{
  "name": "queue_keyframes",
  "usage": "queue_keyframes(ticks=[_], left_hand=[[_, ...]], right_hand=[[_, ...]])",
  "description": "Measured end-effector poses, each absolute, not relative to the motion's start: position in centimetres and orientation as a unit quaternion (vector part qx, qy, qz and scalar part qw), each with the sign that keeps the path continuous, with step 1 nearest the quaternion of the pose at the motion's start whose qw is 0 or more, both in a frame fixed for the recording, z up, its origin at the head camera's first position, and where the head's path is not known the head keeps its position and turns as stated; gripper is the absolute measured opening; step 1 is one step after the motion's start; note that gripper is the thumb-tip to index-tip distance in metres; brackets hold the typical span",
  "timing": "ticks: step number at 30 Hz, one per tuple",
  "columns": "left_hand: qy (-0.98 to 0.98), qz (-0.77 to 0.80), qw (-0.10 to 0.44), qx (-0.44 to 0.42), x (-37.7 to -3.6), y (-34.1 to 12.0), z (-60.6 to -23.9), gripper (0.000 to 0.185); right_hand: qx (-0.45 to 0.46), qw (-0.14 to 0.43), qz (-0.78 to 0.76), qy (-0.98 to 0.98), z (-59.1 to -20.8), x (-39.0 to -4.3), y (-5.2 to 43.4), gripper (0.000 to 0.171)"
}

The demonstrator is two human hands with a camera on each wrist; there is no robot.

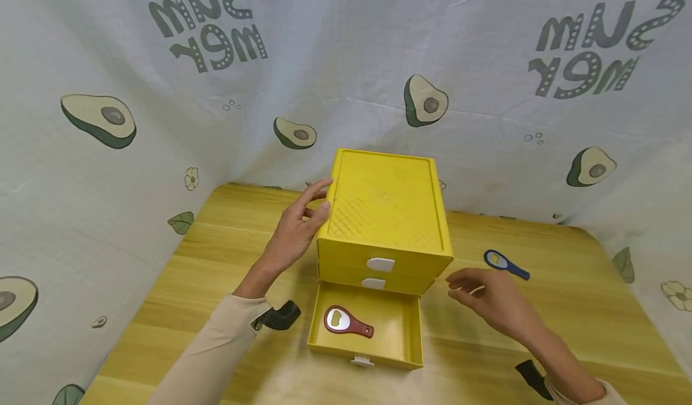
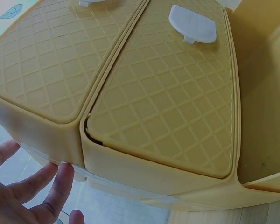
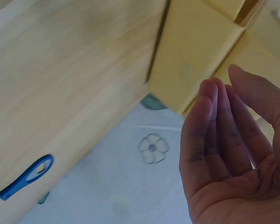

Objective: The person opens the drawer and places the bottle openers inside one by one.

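While my left hand (image 1: 294, 231) steadied the yellow plastic three-drawer cabinet (image 1: 385, 216) at its top left edge, the work stood, as I judged it, between two loads: the bottom drawer (image 1: 367, 328) was pulled out toward me in front of the cabinet, and the red-handled metal bottle opener (image 1: 346, 322) lay flat in it near its left wall, so that one was put away. The blue-handled bottle opener (image 1: 506, 263) lay on the wooden table (image 1: 584, 309) to the right of the cabinet, just beyond my right hand (image 1: 494, 303), untouched. The next move, I reckoned, called for my right hand to reach further right from the cabinet, pinch the blue handle and carry it back over the drawer's rim without knocking the drawer askew. My left fingers (image 2: 35, 184) were nearly straight, thumb and fingertips resting against the cabinet's side and upper rim, pressing and not clasping. My right hand hovered beside the cabinet's lower right corner, near it but apart; its fingers (image 3: 219, 126) lay together, loosely bent, the palm bare, holding nothing. The two upper drawers, each with a white tab handle (image 1: 381, 264), sat closed in the cabinet.
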State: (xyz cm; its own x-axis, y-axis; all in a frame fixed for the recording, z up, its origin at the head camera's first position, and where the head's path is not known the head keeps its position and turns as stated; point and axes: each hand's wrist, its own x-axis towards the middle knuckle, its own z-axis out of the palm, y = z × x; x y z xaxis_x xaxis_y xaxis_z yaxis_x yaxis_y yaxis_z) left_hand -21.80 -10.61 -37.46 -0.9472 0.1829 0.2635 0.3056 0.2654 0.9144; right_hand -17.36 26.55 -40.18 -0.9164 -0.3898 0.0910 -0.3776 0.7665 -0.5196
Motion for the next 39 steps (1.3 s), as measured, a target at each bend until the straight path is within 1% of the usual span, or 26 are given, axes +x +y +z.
queue_keyframes(ticks=[5,7,9,14,21,24,28,39], left_hand=[[-0.793,-0.588,0.049,-0.151,-21.8,-10.7,-37.6,0.048],[-0.793,-0.588,0.051,-0.151,-21.8,-10.8,-37.6,0.048],[-0.794,-0.586,0.054,-0.151,-21.7,-10.8,-37.6,0.048],[-0.794,-0.586,0.056,-0.154,-21.8,-10.8,-37.5,0.049],[-0.794,-0.585,0.053,-0.155,-22.0,-10.8,-37.6,0.048],[-0.793,-0.586,0.052,-0.155,-22.0,-10.8,-37.6,0.048],[-0.791,-0.589,0.050,-0.155,-21.9,-10.7,-37.7,0.048],[-0.796,-0.581,0.056,-0.159,-22.0,-10.8,-37.5,0.049]], right_hand=[[-0.201,-0.042,-0.264,0.942,-41.0,-18.9,28.6,0.015],[-0.191,-0.055,-0.257,0.946,-41.3,-19.8,29.5,0.017],[-0.174,-0.058,-0.252,0.950,-41.6,-20.6,30.4,0.019],[-0.121,-0.042,-0.238,0.963,-42.6,-22.3,33.1,0.026],[-0.094,-0.065,-0.198,0.973,-44.5,-23.3,35.5,0.029],[-0.081,-0.061,-0.195,0.975,-45.0,-23.4,36.1,0.033],[-0.054,-0.040,-0.188,0.980,-45.5,-23.5,37.0,0.037],[-0.032,0.020,-0.137,0.990,-45.2,-24.0,37.7,0.037]])
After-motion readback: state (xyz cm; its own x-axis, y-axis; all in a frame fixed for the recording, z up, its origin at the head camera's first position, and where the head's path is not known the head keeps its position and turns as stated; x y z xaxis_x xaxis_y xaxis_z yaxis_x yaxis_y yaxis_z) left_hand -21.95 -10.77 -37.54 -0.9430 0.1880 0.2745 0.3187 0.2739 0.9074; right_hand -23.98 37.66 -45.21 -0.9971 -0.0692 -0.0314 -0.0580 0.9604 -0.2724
